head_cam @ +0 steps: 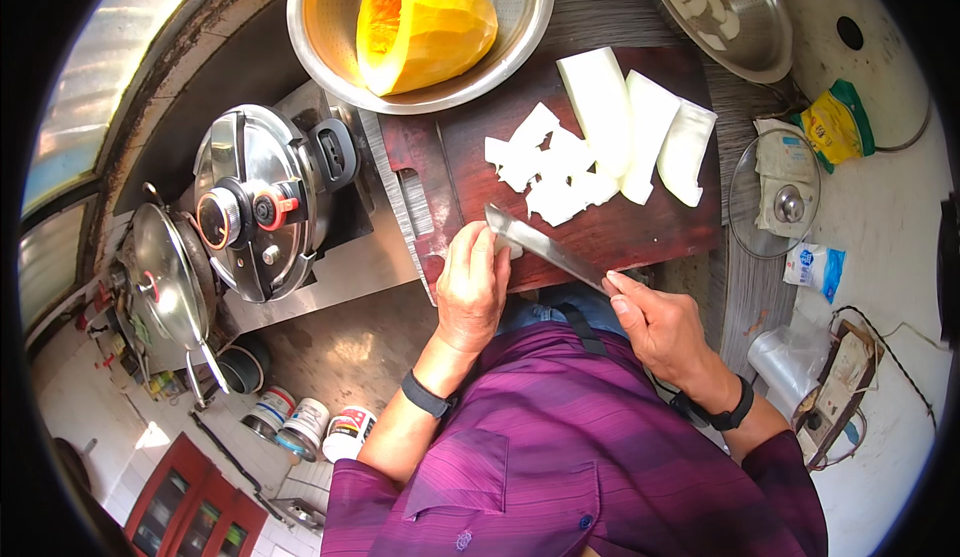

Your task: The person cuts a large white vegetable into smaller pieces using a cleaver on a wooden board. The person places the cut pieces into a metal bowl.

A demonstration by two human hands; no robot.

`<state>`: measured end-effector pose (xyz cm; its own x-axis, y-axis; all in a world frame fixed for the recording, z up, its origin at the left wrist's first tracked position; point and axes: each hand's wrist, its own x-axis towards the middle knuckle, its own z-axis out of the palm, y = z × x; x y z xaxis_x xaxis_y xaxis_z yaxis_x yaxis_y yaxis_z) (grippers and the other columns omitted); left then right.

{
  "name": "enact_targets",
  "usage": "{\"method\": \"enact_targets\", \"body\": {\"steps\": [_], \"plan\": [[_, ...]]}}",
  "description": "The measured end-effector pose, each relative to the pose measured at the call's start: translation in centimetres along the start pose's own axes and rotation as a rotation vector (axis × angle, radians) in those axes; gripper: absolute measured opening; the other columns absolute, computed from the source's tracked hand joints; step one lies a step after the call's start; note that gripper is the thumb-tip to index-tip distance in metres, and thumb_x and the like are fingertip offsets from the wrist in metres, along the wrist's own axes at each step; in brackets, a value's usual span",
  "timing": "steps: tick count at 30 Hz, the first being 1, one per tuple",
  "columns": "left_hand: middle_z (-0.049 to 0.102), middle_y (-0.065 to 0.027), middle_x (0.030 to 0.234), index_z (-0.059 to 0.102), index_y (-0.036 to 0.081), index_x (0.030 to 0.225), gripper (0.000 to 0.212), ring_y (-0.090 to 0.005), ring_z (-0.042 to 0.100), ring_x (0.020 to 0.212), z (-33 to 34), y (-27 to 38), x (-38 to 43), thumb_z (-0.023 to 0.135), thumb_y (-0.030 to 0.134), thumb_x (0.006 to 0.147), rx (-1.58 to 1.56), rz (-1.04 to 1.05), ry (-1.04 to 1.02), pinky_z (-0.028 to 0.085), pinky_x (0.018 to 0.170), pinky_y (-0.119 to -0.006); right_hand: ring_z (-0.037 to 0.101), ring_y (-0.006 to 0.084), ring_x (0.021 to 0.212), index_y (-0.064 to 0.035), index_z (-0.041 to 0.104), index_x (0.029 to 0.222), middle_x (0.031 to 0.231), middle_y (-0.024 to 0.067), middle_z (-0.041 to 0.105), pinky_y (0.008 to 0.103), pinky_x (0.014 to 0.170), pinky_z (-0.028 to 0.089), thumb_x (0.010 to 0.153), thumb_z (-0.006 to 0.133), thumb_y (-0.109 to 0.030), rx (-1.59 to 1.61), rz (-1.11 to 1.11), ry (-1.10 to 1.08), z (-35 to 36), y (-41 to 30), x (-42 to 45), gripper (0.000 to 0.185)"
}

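My right hand grips the handle of a kitchen knife, its blade pointing up and left towards my left hand. My left hand has its fingers on a small white piece at the near edge of a dark red wooden cutting board. The blade lies over that piece and partly hides it. Further up the board is a loose pile of white cut slices. Several long pale chunks of peeled melon or gourd lie to the right of the pile.
A perforated metal basin with a cut, peeled pumpkin stands beyond the board. Another metal colander holds white slices. A pressure cooker and a lidded wok are at left. A glass lid and packets lie at right.
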<state>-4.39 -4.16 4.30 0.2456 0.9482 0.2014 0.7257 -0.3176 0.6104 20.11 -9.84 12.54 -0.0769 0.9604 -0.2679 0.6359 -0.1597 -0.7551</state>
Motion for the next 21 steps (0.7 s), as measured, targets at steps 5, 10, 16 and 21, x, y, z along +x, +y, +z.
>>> {"method": "enact_targets", "body": {"steps": [5, 10, 16, 21], "plan": [[0.064, -0.0246, 0.117, 0.061, -0.009, 0.119, 0.041, -0.041, 0.067, 0.105, -0.12, -0.18, -0.38, 0.075, -0.006, 0.081, -0.002, -0.018, -0.05, 0.058, 0.089, -0.044, 0.076, 0.0328, 0.083, -0.0027, 0.07, 0.124, 0.097, 0.0137, 0.078, 0.0412, 0.07, 0.06, 0.102, 0.066, -0.029, -0.112, -0.014, -0.099, -0.43, -0.91, 0.34, 0.034], [0.064, -0.025, 0.117, 0.061, -0.01, 0.122, 0.043, -0.0418, 0.067, 0.106, -0.29, 0.17, -0.02, 0.074, -0.008, 0.081, -0.013, -0.019, -0.062, 0.057, 0.091, -0.045, 0.075, 0.0336, 0.08, -0.0025, 0.069, 0.124, 0.094, 0.0141, 0.078, 0.0423, 0.068, 0.06, 0.101, 0.067, -0.029, -0.102, -0.021, -0.093, -0.36, -0.87, 0.41, 0.035], [0.064, -0.025, 0.118, 0.061, -0.009, 0.122, 0.043, -0.0419, 0.067, 0.106, -0.45, 0.36, 0.23, 0.074, -0.008, 0.081, -0.015, -0.02, -0.048, 0.058, 0.091, -0.045, 0.075, 0.0336, 0.079, -0.0024, 0.069, 0.123, 0.094, 0.0134, 0.078, 0.0427, 0.067, 0.059, 0.101, 0.067, -0.029, -0.107, 0.004, -0.121, -0.63, -0.93, 0.26, 0.034], [0.064, -0.025, 0.119, 0.061, -0.009, 0.122, 0.043, -0.0416, 0.067, 0.106, -0.48, 0.41, 0.33, 0.074, -0.009, 0.08, -0.015, -0.02, -0.051, 0.058, 0.09, -0.045, 0.075, 0.0336, 0.078, -0.0026, 0.068, 0.123, 0.093, 0.0133, 0.078, 0.043, 0.067, 0.059, 0.102, 0.066, -0.029, -0.077, 0.003, -0.121, -0.73, -0.91, 0.47, 0.034]]}}
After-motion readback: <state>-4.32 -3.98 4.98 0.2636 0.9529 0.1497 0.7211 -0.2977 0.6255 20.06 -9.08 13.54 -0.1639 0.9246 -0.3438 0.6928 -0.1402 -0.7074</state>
